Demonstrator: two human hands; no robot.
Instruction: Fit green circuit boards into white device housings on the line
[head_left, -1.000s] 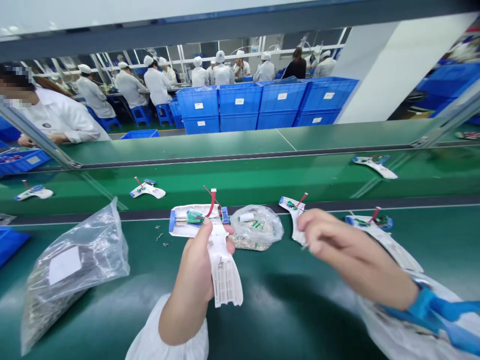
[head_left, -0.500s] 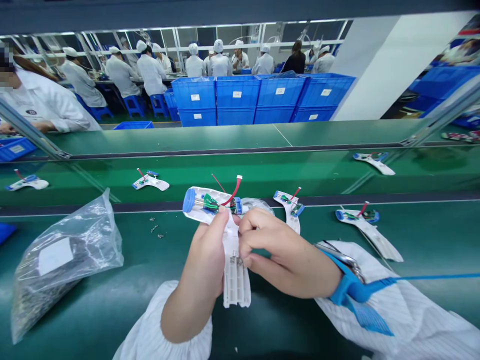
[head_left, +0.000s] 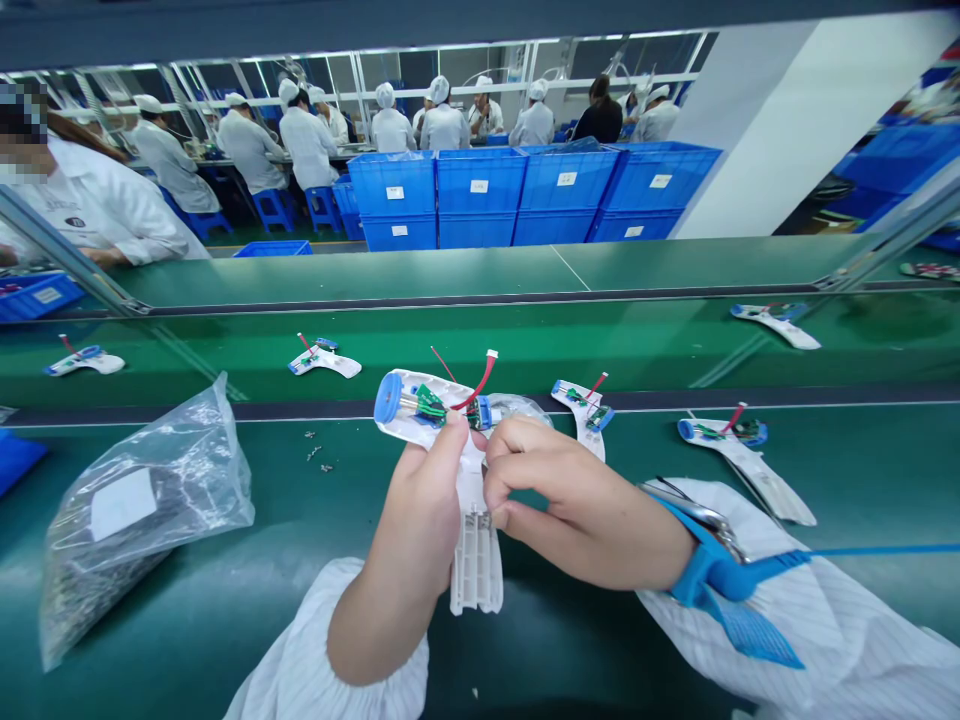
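My left hand [head_left: 418, 520] grips a white T-shaped plastic housing [head_left: 474, 560] by its stem, above the green bench. The housing's head carries a green circuit board [head_left: 430, 404], blue end caps and a red wire with a white plug [head_left: 480, 376]. My right hand [head_left: 555, 500] is closed in a pinch against the stem's upper part, just below the head; what its fingertips hold is too small to make out. A blue strap [head_left: 712, 580] circles my right wrist.
A clear bag of small parts [head_left: 135, 520] lies at the left, a few loose screws [head_left: 316, 452] near it. Two similar housings [head_left: 585, 410] [head_left: 742, 460] rest at the right; more ride the green conveyor [head_left: 525, 340]. Blue crates [head_left: 525, 190] and white-coated people stand beyond.
My right hand came in from the right and closed on the housing's stem beside my left hand. The housing was lifted and tilted slightly; in the last half second little moved.
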